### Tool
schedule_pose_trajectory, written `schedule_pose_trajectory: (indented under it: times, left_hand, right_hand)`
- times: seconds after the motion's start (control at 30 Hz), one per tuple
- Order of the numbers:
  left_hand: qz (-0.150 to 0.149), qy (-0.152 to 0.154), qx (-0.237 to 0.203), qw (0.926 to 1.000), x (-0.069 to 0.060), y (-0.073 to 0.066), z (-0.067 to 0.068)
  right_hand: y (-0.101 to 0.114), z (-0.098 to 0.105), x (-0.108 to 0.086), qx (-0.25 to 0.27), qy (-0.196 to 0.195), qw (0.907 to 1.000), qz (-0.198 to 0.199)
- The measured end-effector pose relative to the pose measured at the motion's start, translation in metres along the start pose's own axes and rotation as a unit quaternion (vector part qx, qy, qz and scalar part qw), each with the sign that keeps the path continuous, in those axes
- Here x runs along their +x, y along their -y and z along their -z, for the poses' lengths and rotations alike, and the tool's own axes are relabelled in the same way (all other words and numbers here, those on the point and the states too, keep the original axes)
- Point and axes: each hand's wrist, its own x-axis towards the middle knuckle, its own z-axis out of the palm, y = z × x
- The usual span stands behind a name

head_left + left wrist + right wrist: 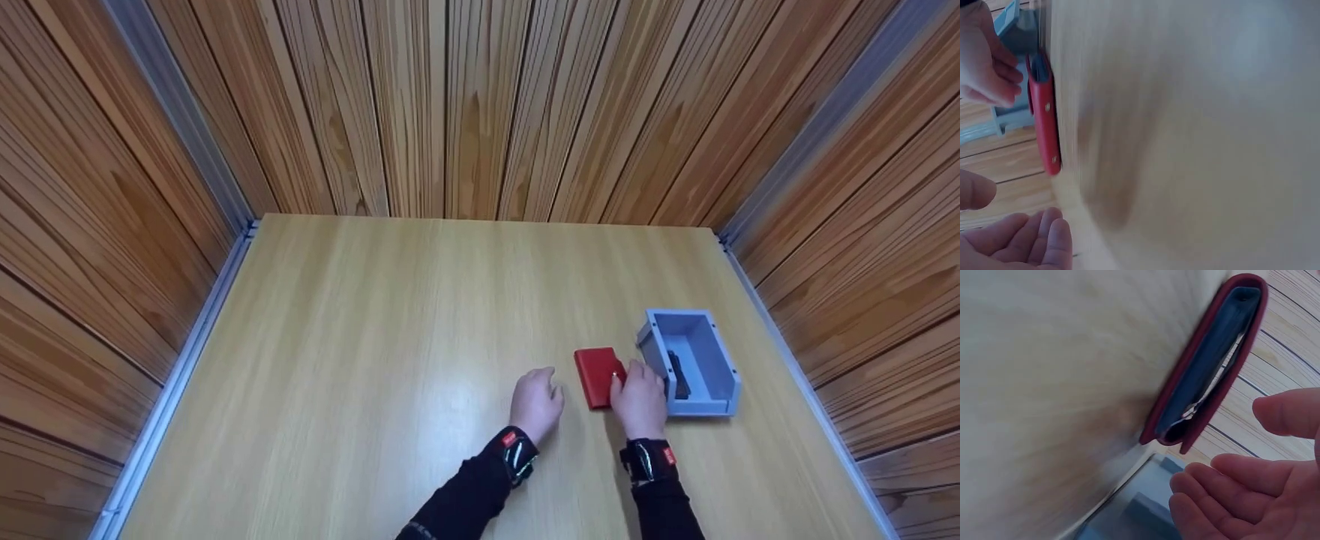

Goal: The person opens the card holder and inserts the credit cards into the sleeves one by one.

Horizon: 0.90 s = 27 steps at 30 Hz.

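A red folding case (596,376), like a wallet or small binder, lies on the table, right of the middle. From the right wrist its open side shows a blue lining (1202,363) and a thin, shiny metal strip inside. My right hand (641,397) is at the case's right edge, between it and the blue bin; in its wrist view the thumb and loosely bent fingers stand apart from the case with nothing between them. To the left of the case, my left hand (537,405) hovers near the table, fingers relaxed and holding nothing.
Close on the right of my right hand stands a light blue open bin (701,407). A slim black item (679,375), its kind unclear, lies in it along the left side. Wood-panelled walls (480,112) enclose the table (360,337) at the back and sides.
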Motion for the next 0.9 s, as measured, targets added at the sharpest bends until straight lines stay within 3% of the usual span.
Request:
schedule_pose_trajectory:
  times: [0.23, 0.43, 0.7, 0.9]
  left_hand:
    - [-0.024, -0.014, 0.001, 0.9996, -0.001, -0.003, -0.024]
    - [-0.039, -0.014, 0.004, 0.9991, -0.001, -0.002, -0.033]
    - [-0.004, 0.029, -0.041, 0.9988, 0.006, -0.005, -0.032]
    - [0.005, 0.046, -0.062, 0.9970, 0.007, -0.006, -0.033]
  right_hand:
    - [-0.001, 0.002, 0.002, -0.007, 0.031, 0.9993, -0.019]
    - [-0.003, 0.002, 0.004, -0.015, 0.035, 0.9992, -0.010]
    - [-0.004, 0.001, 0.007, -0.023, 0.047, 0.9986, 0.000]
    - [-0.004, 0.001, 0.009, -0.026, 0.065, 0.9975, -0.009]
